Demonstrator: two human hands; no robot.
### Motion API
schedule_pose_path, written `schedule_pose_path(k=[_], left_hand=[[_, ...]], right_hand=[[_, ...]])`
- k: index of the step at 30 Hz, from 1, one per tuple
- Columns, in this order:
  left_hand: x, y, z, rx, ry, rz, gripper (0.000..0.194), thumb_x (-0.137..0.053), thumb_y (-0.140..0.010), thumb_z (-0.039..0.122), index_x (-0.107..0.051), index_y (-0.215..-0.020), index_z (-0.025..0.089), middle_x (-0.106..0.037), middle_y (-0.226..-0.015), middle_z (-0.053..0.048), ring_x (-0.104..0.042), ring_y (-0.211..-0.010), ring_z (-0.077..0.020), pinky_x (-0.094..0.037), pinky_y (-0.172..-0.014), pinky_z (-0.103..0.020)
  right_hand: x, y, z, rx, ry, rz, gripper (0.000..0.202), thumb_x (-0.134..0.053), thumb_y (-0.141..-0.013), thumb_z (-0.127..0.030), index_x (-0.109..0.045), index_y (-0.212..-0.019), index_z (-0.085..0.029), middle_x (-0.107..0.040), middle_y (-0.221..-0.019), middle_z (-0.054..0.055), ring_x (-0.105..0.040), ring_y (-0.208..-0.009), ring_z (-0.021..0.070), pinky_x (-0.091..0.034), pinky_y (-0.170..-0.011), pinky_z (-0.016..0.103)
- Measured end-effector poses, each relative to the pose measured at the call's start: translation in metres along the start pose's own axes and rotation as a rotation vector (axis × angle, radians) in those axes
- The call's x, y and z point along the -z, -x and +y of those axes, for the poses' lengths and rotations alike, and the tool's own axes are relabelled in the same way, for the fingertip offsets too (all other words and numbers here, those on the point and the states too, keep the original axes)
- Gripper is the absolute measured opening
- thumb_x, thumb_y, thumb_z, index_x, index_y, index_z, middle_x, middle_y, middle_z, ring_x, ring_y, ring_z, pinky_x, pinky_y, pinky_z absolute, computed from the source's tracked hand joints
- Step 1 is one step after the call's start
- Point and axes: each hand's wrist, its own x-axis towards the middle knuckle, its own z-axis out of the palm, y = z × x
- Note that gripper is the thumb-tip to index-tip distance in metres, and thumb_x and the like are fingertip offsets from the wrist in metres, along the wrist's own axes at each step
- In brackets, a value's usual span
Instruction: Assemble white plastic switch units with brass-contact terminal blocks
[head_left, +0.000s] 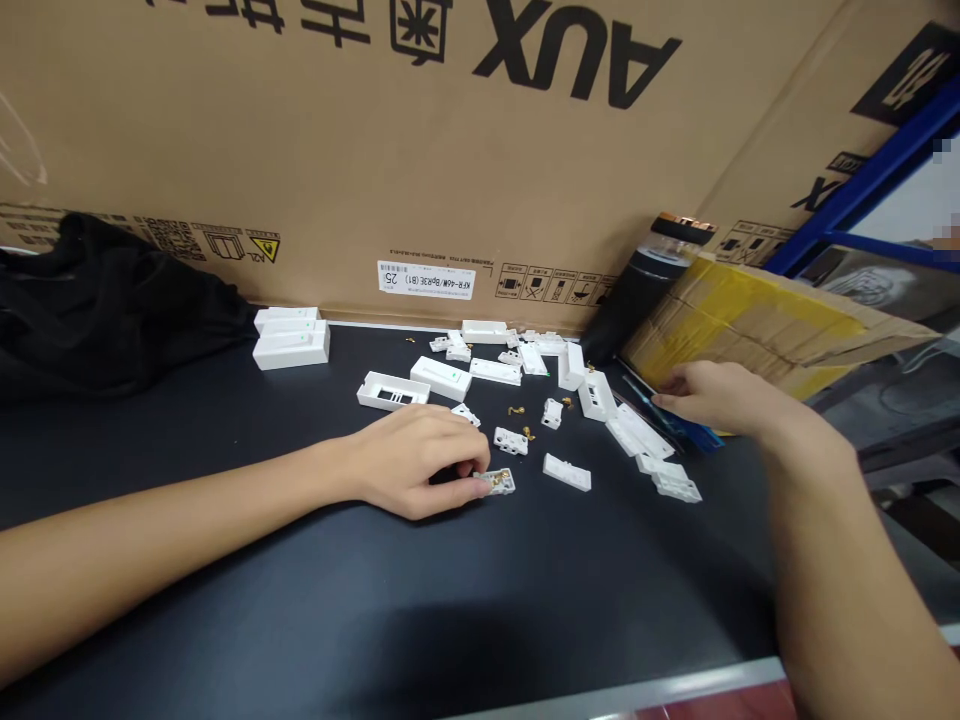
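My left hand (424,462) has thumb and fingers closed on the edge of a small white plastic base (501,482) with brass contacts in it, low over the black table. At the right, my right hand (709,393) has its fingers curled down by a thin dark tool (643,396) and a blue item (701,437); what its fingertips hold is hidden. Near my left hand lie a white slotted piece (511,440), a white strip (567,472), a small white block (552,413) and loose brass pieces (528,433).
White housings (441,379) and an open frame (392,391) lie behind, with stacked white units (292,344) farther left. A large cardboard box (337,160) walls the back. A black bottle (637,290), taped cardboard (750,320) and white covers (641,432) are at the right; black cloth (112,310) lies left.
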Motion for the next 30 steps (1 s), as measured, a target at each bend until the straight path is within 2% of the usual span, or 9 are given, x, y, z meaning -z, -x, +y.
schedule_pose_path(k=[3,8,13,17,20,24,27,30], left_hand=[[0.0,-0.001,0.0,0.005,-0.011,-0.01,0.022,-0.049,-0.102,0.034,-0.06,-0.089,0.019,-0.066,-0.077,-0.001,-0.058,-0.068,-0.0158,-0.042,-0.065,-0.031],[0.001,-0.001,0.0,0.001,-0.009,-0.01,0.022,-0.049,-0.101,0.035,-0.059,-0.091,0.019,-0.065,-0.079,-0.001,-0.058,-0.069,-0.0158,-0.042,-0.066,-0.031],[0.0,0.001,0.0,0.017,-0.015,-0.02,0.022,-0.049,-0.102,0.035,-0.06,-0.091,0.019,-0.065,-0.08,0.0,-0.058,-0.07,-0.0153,-0.042,-0.068,-0.03],[0.0,0.001,-0.001,0.009,-0.015,-0.024,0.023,-0.048,-0.103,0.035,-0.06,-0.091,0.019,-0.065,-0.08,-0.001,-0.058,-0.071,-0.0155,-0.042,-0.068,-0.03],[0.0,0.001,-0.002,0.007,-0.013,-0.019,0.023,-0.048,-0.103,0.035,-0.06,-0.091,0.019,-0.065,-0.08,-0.001,-0.058,-0.071,-0.0157,-0.043,-0.068,-0.03],[0.0,0.001,-0.002,0.005,-0.005,-0.021,0.024,-0.048,-0.103,0.036,-0.06,-0.091,0.019,-0.065,-0.079,-0.001,-0.057,-0.07,-0.0154,-0.042,-0.066,-0.031],[-0.001,0.001,-0.003,0.005,-0.004,-0.023,0.024,-0.049,-0.103,0.037,-0.06,-0.09,0.019,-0.064,-0.079,0.0,-0.057,-0.069,-0.0152,-0.042,-0.066,-0.031],[-0.001,0.001,-0.003,0.006,-0.001,-0.022,0.024,-0.049,-0.103,0.037,-0.06,-0.09,0.02,-0.064,-0.079,0.0,-0.057,-0.069,-0.0153,-0.042,-0.066,-0.031]], right_hand=[[0.0,0.0,-0.002,0.036,-0.025,-0.006,0.022,-0.057,-0.085,-0.035,-0.069,-0.089,-0.017,-0.076,-0.096,0.017,-0.069,-0.087,0.0294,-0.048,-0.077,0.037],[-0.007,-0.004,-0.015,0.15,-0.056,-0.087,0.015,-0.065,-0.075,-0.025,-0.072,-0.088,-0.018,-0.077,-0.088,0.008,-0.069,-0.081,0.0228,-0.049,-0.073,0.031],[-0.018,-0.014,-0.013,0.114,-0.069,-0.095,0.03,-0.065,-0.068,-0.018,-0.075,-0.097,-0.016,-0.078,-0.09,0.009,-0.072,-0.082,0.0241,-0.052,-0.075,0.03],[-0.02,-0.016,-0.01,0.122,-0.125,-0.159,0.028,-0.065,-0.066,-0.02,-0.078,-0.091,-0.019,-0.08,-0.087,0.004,-0.073,-0.078,0.0218,-0.054,-0.07,0.027],[-0.018,-0.014,-0.009,0.119,-0.146,-0.161,0.026,-0.064,-0.065,-0.019,-0.078,-0.086,-0.019,-0.08,-0.084,0.004,-0.073,-0.077,0.0223,-0.054,-0.068,0.028],[-0.013,-0.011,-0.008,0.079,-0.137,-0.127,0.016,-0.062,-0.072,-0.024,-0.076,-0.077,-0.018,-0.078,-0.08,0.006,-0.072,-0.074,0.0242,-0.052,-0.067,0.032],[-0.011,-0.011,-0.007,0.072,-0.127,-0.111,0.017,-0.063,-0.076,-0.029,-0.076,-0.079,-0.019,-0.079,-0.081,0.007,-0.072,-0.075,0.0248,-0.052,-0.069,0.034],[-0.013,-0.012,-0.005,0.087,-0.125,-0.123,0.017,-0.065,-0.074,-0.025,-0.078,-0.084,-0.019,-0.08,-0.085,0.007,-0.073,-0.077,0.0245,-0.053,-0.071,0.033]])
